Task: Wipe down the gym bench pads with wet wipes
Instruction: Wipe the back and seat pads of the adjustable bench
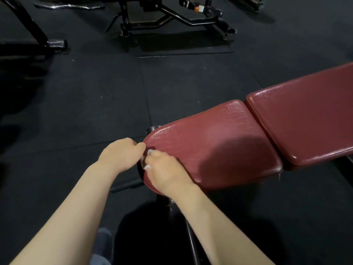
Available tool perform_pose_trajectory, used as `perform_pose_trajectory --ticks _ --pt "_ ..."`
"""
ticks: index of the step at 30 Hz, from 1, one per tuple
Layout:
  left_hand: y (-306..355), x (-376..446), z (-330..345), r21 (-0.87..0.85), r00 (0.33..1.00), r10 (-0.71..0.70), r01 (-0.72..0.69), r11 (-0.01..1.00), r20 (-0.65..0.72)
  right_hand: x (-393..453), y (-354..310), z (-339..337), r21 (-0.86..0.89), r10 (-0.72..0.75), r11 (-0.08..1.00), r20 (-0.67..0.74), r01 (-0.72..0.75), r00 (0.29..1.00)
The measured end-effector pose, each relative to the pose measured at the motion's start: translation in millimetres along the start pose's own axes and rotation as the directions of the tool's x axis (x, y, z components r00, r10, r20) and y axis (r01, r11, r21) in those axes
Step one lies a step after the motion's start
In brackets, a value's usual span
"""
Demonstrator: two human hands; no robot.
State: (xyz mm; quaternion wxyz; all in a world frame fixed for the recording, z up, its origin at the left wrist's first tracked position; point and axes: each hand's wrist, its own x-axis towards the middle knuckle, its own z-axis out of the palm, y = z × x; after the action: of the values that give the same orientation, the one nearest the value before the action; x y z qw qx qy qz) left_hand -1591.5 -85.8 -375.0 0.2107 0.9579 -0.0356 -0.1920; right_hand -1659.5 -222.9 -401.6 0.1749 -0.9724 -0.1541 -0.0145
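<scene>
A dark red seat pad (219,142) of a gym bench lies in front of me, with the longer back pad (305,119) rising to the right. Both pads look glossy. At the seat pad's narrow left end my left hand (122,153) and my right hand (166,173) meet, fingers curled. Between them shows a small crumpled white wet wipe (146,161), mostly hidden by the fingers. Both hands pinch it against the pad's edge.
Black rubber floor tiles (86,104) surround the bench. The bench's black frame post (191,241) runs down between my forearms. Another black machine base (172,22) stands at the back, and a black rack foot (55,44) at the far left.
</scene>
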Motion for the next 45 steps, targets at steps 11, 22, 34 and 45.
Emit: perform_pose_trajectory --ticks 11,22,34,45 --pt "1 1 3 0.1 0.996 0.087 -0.085 0.991 -0.023 -65 146 -121 -0.166 0.388 0.787 -0.615 -0.594 0.687" --pt "2 8 -1 0.094 0.995 0.1 -0.098 0.991 -0.025 -20 -55 30 -0.043 -0.028 0.998 0.188 0.036 0.982" --pt "-1 5 1 0.122 0.991 0.132 -0.128 0.984 -0.033 -111 160 -135 -0.151 0.622 0.634 -0.484 -0.759 0.616" --pt "5 11 7 0.21 0.988 0.147 -0.133 0.969 -0.053 -48 -22 4 -0.189 0.039 0.98 -0.128 -0.063 0.991"
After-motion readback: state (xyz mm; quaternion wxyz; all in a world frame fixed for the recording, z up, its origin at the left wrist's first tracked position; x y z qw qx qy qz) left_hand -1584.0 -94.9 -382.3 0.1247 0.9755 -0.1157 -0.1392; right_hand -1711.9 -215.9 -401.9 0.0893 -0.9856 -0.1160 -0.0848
